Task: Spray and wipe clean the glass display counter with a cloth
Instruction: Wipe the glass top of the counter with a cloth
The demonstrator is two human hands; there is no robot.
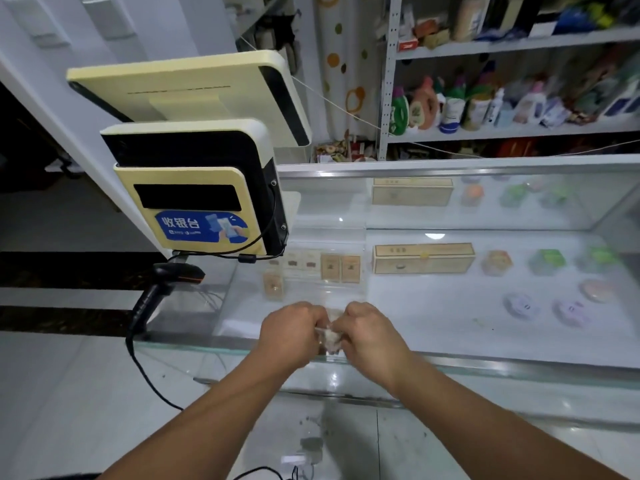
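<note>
The glass display counter [433, 327] stretches across the middle of the view, its top pane showing boxes and small packets on the shelf beneath. Just above its front edge, my left hand [292, 332] and my right hand [372, 336] meet, fingers curled. Between them they pinch a small, crumpled, pale cloth [330, 337], mostly hidden by the fingers. No spray bottle is in sight.
A cream point-of-sale terminal [194, 188] with two screens stands on the counter's left end. A black barcode scanner [166, 289] leans beside it, its cable hanging down. Shelves of bottles [485, 109] stand behind the counter. White tiled floor lies below.
</note>
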